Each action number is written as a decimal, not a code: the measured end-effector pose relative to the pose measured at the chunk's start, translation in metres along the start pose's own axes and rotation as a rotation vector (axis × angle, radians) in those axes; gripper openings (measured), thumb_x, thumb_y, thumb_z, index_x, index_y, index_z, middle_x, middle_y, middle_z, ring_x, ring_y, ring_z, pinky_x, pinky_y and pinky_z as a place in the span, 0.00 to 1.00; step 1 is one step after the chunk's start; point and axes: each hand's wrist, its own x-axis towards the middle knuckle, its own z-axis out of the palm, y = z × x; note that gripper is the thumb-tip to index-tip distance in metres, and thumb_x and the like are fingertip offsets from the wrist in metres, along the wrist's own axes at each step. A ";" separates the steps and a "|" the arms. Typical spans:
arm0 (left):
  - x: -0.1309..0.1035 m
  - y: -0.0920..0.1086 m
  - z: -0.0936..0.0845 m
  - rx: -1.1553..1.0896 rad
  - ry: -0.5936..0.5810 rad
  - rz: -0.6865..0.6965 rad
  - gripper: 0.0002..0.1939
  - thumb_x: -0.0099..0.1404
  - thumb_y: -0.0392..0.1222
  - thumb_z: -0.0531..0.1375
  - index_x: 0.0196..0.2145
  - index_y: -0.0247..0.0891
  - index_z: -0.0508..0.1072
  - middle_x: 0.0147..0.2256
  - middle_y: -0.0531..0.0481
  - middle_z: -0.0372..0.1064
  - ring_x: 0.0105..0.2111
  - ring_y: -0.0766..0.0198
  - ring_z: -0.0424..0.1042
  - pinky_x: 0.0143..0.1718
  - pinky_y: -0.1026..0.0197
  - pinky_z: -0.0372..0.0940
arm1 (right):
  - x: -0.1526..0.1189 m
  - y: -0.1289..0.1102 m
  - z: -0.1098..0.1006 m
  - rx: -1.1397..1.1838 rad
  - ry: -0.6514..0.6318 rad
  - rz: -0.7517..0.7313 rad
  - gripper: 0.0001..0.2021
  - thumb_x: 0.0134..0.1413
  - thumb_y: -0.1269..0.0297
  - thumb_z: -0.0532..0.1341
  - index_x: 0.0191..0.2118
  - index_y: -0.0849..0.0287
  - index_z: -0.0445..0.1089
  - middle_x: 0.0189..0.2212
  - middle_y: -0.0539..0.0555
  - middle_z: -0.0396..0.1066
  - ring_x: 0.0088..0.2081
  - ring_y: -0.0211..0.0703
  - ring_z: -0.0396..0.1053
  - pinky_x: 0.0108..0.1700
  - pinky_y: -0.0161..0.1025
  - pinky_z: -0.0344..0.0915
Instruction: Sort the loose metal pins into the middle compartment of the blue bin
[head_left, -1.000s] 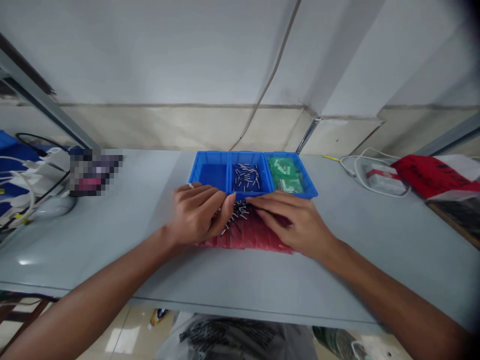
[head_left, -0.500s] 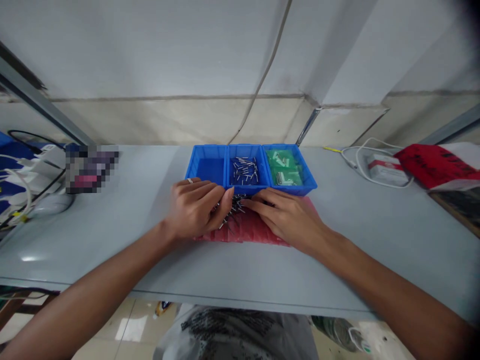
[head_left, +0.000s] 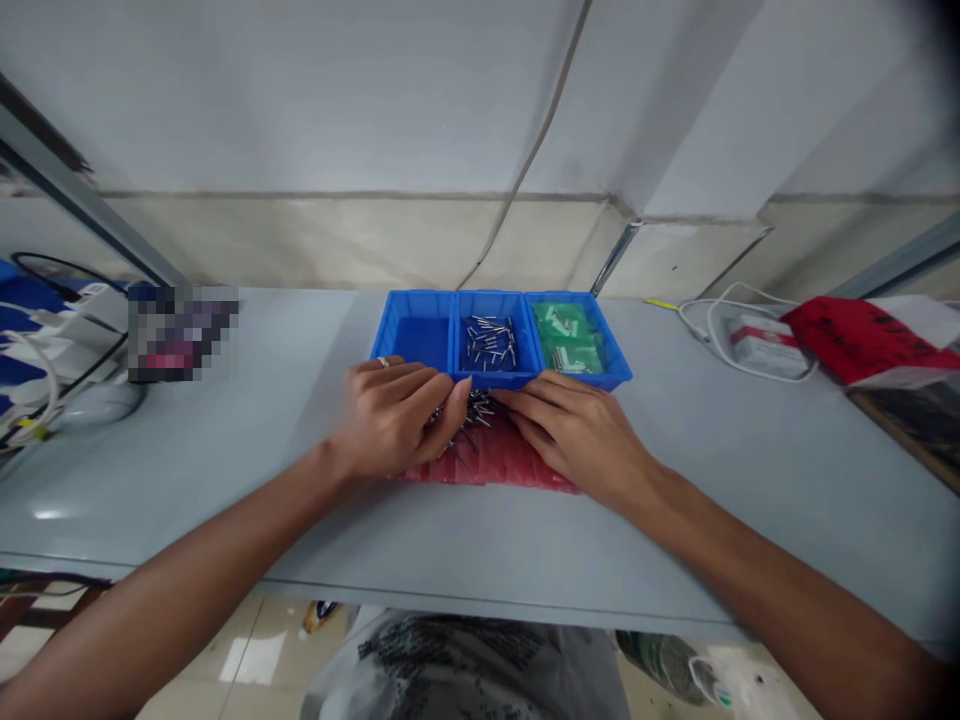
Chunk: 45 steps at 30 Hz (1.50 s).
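Head view: left hand (head_left: 401,415) is curled and right hand (head_left: 574,425) bunched, metal pins (head_left: 481,409) between, at left's three o'clock. I can't tell what's gripped. Picking pins seems the step; next needs careful pinching.

The left hand (head_left: 396,415) wears a ring (head_left: 384,362), and grey clothing (head_left: 589,680) bears black markings (head_left: 442,650).

A blue plastic 3-compartment tray (head_left: 420,345) bars frame centre; slim silver metal pins (head_left: 480,409) crowd the gap between left hand (head_left: 401,415) and right hand (head_left: 577,425). Flat grey tabletop (head_left: 247,420) leaves passage at centre left; a looped white cable (head_left: 787,381) obstructs centre right.
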 end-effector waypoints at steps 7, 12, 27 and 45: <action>-0.001 0.000 0.000 0.015 -0.017 0.004 0.21 0.67 0.36 0.61 0.19 0.38 0.56 0.16 0.60 0.52 0.17 0.73 0.49 0.21 0.63 0.49 | 0.000 -0.002 -0.001 -0.061 -0.037 0.029 0.13 0.66 0.71 0.58 0.52 0.59 0.75 0.41 0.57 0.79 0.43 0.51 0.74 0.48 0.50 0.75; -0.002 0.000 0.001 0.009 -0.012 0.003 0.21 0.66 0.36 0.61 0.20 0.38 0.55 0.16 0.60 0.52 0.17 0.73 0.49 0.22 0.63 0.49 | 0.000 -0.001 -0.001 -0.017 -0.040 -0.005 0.13 0.65 0.73 0.59 0.51 0.59 0.75 0.43 0.55 0.79 0.44 0.50 0.76 0.47 0.48 0.76; -0.003 0.000 0.003 -0.104 -0.130 0.040 0.08 0.70 0.45 0.61 0.38 0.37 0.73 0.25 0.56 0.73 0.23 0.70 0.70 0.27 0.64 0.60 | 0.000 -0.012 -0.016 0.497 0.348 0.239 0.13 0.64 0.73 0.62 0.48 0.49 0.78 0.42 0.50 0.79 0.43 0.43 0.77 0.50 0.45 0.74; -0.004 -0.002 0.004 -0.070 -0.111 0.091 0.03 0.72 0.39 0.60 0.39 0.37 0.70 0.26 0.57 0.74 0.22 0.71 0.70 0.28 0.65 0.61 | 0.004 -0.018 -0.018 1.089 0.311 0.516 0.05 0.55 0.65 0.71 0.38 0.51 0.80 0.34 0.48 0.79 0.34 0.35 0.78 0.38 0.32 0.75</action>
